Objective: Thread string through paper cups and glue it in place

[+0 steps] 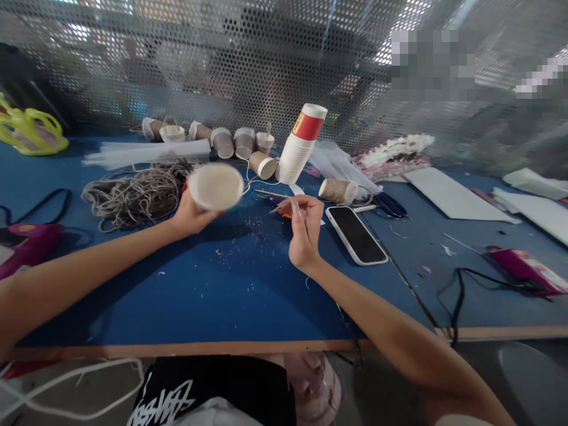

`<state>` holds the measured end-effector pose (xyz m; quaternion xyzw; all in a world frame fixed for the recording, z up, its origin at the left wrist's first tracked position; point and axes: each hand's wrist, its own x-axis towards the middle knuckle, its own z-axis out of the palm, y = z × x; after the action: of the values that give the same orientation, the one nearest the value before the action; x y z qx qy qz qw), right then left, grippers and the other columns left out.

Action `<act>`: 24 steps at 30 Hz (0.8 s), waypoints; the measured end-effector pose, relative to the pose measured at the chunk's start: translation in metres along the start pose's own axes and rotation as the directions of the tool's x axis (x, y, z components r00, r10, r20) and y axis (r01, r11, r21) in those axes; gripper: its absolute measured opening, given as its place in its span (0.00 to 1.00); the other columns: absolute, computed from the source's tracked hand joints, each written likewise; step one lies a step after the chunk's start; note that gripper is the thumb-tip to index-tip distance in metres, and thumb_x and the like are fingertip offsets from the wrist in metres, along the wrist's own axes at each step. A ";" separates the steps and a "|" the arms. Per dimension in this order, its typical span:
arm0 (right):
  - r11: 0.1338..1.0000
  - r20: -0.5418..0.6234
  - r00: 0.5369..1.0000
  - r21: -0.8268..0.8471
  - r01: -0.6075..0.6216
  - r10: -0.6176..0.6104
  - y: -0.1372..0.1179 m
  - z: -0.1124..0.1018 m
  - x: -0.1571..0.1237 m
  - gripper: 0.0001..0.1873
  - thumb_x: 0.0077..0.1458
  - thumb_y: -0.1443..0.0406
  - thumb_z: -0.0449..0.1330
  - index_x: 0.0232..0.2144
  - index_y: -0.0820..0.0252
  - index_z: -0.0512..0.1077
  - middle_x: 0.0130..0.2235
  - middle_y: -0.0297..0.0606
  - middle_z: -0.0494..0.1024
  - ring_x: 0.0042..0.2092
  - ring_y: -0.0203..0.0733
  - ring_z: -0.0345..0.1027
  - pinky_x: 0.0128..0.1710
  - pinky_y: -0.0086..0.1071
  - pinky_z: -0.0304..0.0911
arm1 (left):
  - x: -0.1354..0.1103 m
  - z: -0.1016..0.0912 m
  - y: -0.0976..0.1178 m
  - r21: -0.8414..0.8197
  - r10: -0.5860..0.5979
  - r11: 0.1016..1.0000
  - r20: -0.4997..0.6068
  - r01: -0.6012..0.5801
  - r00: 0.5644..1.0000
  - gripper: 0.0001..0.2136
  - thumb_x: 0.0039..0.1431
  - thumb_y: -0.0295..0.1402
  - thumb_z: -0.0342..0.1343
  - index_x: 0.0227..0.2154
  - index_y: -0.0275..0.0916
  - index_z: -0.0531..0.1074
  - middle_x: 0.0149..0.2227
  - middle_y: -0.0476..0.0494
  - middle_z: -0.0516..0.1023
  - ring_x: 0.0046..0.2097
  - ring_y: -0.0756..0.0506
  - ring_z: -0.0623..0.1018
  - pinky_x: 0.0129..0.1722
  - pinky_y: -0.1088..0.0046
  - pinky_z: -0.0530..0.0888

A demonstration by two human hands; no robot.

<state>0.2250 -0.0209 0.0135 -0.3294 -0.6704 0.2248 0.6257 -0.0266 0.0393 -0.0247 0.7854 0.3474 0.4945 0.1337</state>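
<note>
My left hand (190,213) is closed around a white paper cup (215,187), held above the table with its pale round end facing me. The cup is slightly blurred. To the right, my right hand (305,225) is raised over the table with its fingers drawn together in a pinch. What they hold, if anything, I cannot make out. A thin wooden stick (271,193) shows just beyond those fingertips, near an orange piece (286,216) partly hidden by the hand. Behind the left hand lies a heap of grey cord (137,195).
A tall leaning stack of paper cups (295,155) stands at the back, beside several cord-wrapped cups (222,144). A phone (357,235) lies right of my right hand. Magenta glue guns (528,269) sit at both sides, with cables. White sheets (457,194) lie at right.
</note>
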 end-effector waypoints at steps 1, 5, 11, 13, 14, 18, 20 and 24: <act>1.000 0.002 1.000 0.009 0.000 0.000 0.000 0.000 0.000 0.14 0.61 0.50 0.50 0.41 0.51 0.58 0.38 0.35 0.67 0.37 0.38 0.67 0.41 0.39 0.67 | 0.002 0.001 0.001 0.010 -0.023 1.000 -0.086 0.024 0.996 0.37 0.49 0.51 0.63 0.58 0.39 0.59 0.54 0.34 0.73 0.61 0.35 0.69 0.64 0.49 0.63; 1.000 0.033 0.999 0.005 -0.010 0.010 0.006 -0.001 0.000 0.14 0.61 0.51 0.51 0.41 0.51 0.58 0.39 0.35 0.67 0.39 0.38 0.68 0.41 0.38 0.68 | 0.009 0.002 0.010 -0.037 -0.106 0.994 -0.138 0.101 0.985 0.39 0.48 0.53 0.64 0.57 0.34 0.60 0.52 0.31 0.75 0.55 0.35 0.75 0.57 0.53 0.71; 0.997 0.008 0.999 -0.073 0.035 -0.034 0.011 -0.004 0.000 0.17 0.62 0.51 0.50 0.47 0.51 0.58 0.51 0.42 0.68 0.55 0.42 0.66 0.55 0.43 0.65 | 0.004 -0.002 0.034 0.008 0.078 0.997 0.184 -0.081 0.980 0.39 0.46 0.55 0.63 0.55 0.33 0.64 0.51 0.30 0.75 0.52 0.34 0.77 0.53 0.58 0.75; 1.000 0.053 0.999 0.010 0.005 -0.006 0.009 -0.005 0.000 0.19 0.61 0.50 0.50 0.50 0.50 0.60 0.57 0.42 0.67 0.61 0.44 0.61 0.61 0.46 0.59 | -0.001 -0.002 0.039 0.068 0.157 0.981 0.272 -0.181 0.949 0.38 0.47 0.55 0.63 0.54 0.34 0.63 0.50 0.31 0.76 0.51 0.36 0.78 0.52 0.60 0.76; 0.997 0.067 0.997 0.063 -0.032 0.028 0.008 -0.006 0.001 0.19 0.62 0.50 0.50 0.51 0.50 0.61 0.59 0.41 0.66 0.63 0.44 0.59 0.63 0.47 0.57 | -0.003 -0.002 0.040 0.107 0.169 0.972 0.299 -0.209 0.939 0.37 0.47 0.55 0.62 0.54 0.33 0.63 0.50 0.31 0.75 0.51 0.36 0.78 0.53 0.59 0.76; 0.980 -0.100 0.981 0.131 -0.152 0.166 0.008 -0.019 0.015 0.22 0.59 0.48 0.51 0.54 0.43 0.65 0.65 0.30 0.60 0.69 0.43 0.49 0.69 0.48 0.44 | -0.004 0.002 0.041 0.271 0.111 0.945 0.258 -0.182 0.960 0.35 0.49 0.53 0.62 0.52 0.33 0.62 0.48 0.33 0.75 0.50 0.36 0.77 0.51 0.59 0.76; 0.982 -0.187 0.966 0.100 -0.163 0.180 0.004 -0.029 0.026 0.27 0.53 0.43 0.55 0.53 0.41 0.67 0.67 0.25 0.58 0.71 0.42 0.40 0.70 0.46 0.43 | -0.001 0.003 0.041 0.335 0.076 0.933 0.176 -0.132 0.981 0.31 0.50 0.49 0.62 0.51 0.35 0.62 0.46 0.35 0.75 0.49 0.38 0.77 0.50 0.60 0.76; 0.807 0.535 0.709 0.084 -0.585 0.458 -0.010 -0.043 0.046 0.40 0.53 0.35 0.41 0.36 0.57 0.78 0.47 0.46 0.80 0.56 0.56 0.71 0.54 0.56 0.67 | 0.003 0.005 0.041 0.434 0.052 0.898 0.047 -0.067 0.998 0.27 0.52 0.40 0.63 0.52 0.36 0.61 0.46 0.36 0.73 0.48 0.38 0.76 0.49 0.59 0.76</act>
<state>0.2662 0.0007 0.0575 -0.3576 -0.6510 0.5511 0.3803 -0.0051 0.0124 -0.0026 0.8140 0.4226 0.3947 -0.0544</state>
